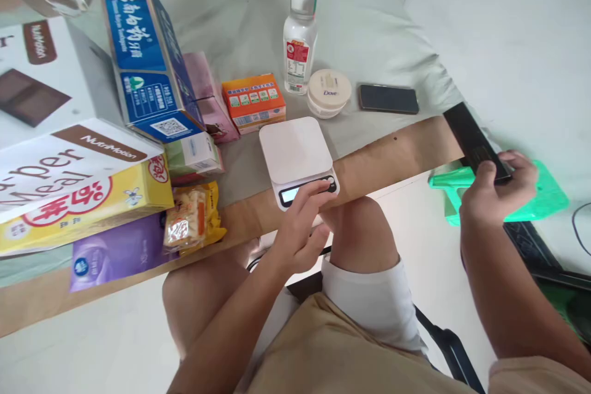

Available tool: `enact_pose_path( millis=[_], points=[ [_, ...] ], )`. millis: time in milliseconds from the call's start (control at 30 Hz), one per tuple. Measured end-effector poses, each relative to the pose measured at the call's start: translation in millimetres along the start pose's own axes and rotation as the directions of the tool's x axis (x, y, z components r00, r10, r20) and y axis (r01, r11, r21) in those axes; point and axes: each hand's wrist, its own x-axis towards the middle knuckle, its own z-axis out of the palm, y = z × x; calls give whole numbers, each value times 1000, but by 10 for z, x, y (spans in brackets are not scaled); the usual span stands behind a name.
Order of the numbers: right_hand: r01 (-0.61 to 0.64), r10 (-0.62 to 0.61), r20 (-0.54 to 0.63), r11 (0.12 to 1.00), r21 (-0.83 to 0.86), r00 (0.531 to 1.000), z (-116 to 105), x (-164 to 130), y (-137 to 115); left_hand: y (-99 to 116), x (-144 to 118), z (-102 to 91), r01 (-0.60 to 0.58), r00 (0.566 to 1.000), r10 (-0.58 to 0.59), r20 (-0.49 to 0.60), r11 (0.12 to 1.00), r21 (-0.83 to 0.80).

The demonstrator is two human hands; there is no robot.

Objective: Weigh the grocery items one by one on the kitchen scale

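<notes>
The scale point(295, 151) sits at the near edge of the counter point(383, 31), its front end over the brown border and its small display lit. The left hand point(300, 228) is loosely spread with nothing in its grip, fingertips at the scale's button panel; whether they press cannot be told. The right hand point(492, 191) is closed on one end of a black case point(473, 138), thumb on top, holding it tilted by the counter's right edge. Behind the scale stand an orange box point(253, 101), a bottle point(298, 58) and, just beside the bottle, a tub point(329, 91). A phone point(388, 99) lies right of the tub. To the scale's left are a wrapped snack point(184, 221), a purple pack point(124, 252), a yellow box point(92, 203), a white box point(96, 92) and a blue box point(138, 43).
</notes>
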Motion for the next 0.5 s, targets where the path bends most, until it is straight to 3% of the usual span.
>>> enact_pose_path(
  millis=[200,333,500],
  points=[
    [-50,64,100,989,-138,993,165,273,92,-65,45,9,-7,1000,7,19,1000,9],
    [-61,92,175,982,-176,980,328,311,138,-103,60,17,-24,999,24,32,1000,3],
    [-123,186,291,967,-221,939,381,318,204,-66,65,-13,0,999,0,35,1000,-8]
  ],
)
